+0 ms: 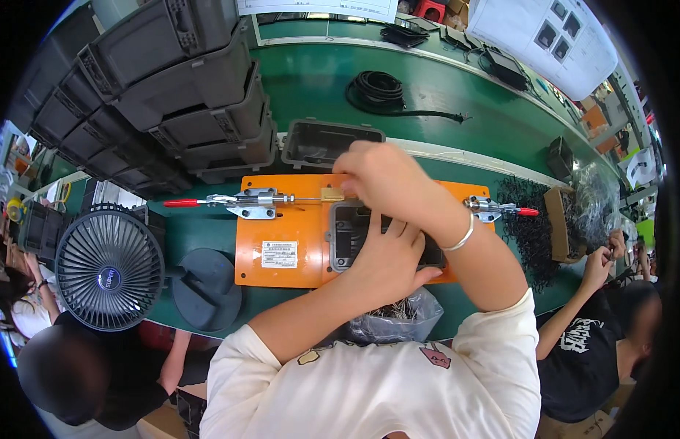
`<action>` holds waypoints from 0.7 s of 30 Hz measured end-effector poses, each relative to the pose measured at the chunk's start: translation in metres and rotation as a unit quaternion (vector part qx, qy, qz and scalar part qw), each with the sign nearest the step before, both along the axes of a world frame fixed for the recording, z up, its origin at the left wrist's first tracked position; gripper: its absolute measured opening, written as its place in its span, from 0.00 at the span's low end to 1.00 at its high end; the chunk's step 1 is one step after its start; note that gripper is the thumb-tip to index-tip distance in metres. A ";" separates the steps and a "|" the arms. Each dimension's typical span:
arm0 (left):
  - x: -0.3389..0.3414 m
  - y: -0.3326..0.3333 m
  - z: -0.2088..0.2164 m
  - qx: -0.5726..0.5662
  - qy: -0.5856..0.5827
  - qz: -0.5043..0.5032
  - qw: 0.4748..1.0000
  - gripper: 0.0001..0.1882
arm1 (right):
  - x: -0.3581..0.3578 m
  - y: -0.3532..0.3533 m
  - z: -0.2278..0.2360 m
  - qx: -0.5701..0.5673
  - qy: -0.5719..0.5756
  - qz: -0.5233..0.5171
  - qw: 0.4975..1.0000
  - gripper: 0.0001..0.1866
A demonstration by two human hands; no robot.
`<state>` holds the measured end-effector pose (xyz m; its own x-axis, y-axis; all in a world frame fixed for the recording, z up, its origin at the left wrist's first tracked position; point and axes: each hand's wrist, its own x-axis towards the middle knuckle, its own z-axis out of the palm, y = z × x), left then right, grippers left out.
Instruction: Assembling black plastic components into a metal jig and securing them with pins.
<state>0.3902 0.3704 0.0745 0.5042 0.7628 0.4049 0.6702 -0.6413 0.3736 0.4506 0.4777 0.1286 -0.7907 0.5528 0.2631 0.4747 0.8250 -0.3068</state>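
An orange fixture plate (285, 245) lies across the bench in front of me, with a dark grey box (343, 252) seated in its middle. My left hand (391, 256) rests over this box, fingers stretched and apart, thumb out to the right; it hides much of the inside. Above it, my right hand (384, 175) is curled closed at the box's far edge, beside a small brass-coloured block (331, 194). What its fingertips hold, if anything, is hidden. Toggle clamps with red handles, one on the left (258, 201) and one on the right (486, 208), flank the plate.
Stacked grey crates (201, 95) rise at left, near a black fan (109, 267). Beyond the plate stand an open grey box (329, 143) and a coiled black cable (376, 91). A bag of small parts (398, 318) lies close to me. Co-workers sit on both sides.
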 end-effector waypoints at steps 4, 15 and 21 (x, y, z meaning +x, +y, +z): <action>0.000 -0.003 0.002 -0.038 0.052 0.021 0.998 0.33 | 0.054 0.010 0.014 -0.063 0.144 -0.108 0.982 0.10; 0.009 0.007 0.012 -0.024 0.176 0.014 0.984 0.39 | 0.315 -0.015 -0.081 -0.151 0.579 -0.607 0.523 0.46; 0.009 0.011 0.016 -0.021 0.143 -0.011 0.989 0.36 | 0.328 0.028 -0.084 -0.310 0.847 -0.263 0.344 0.20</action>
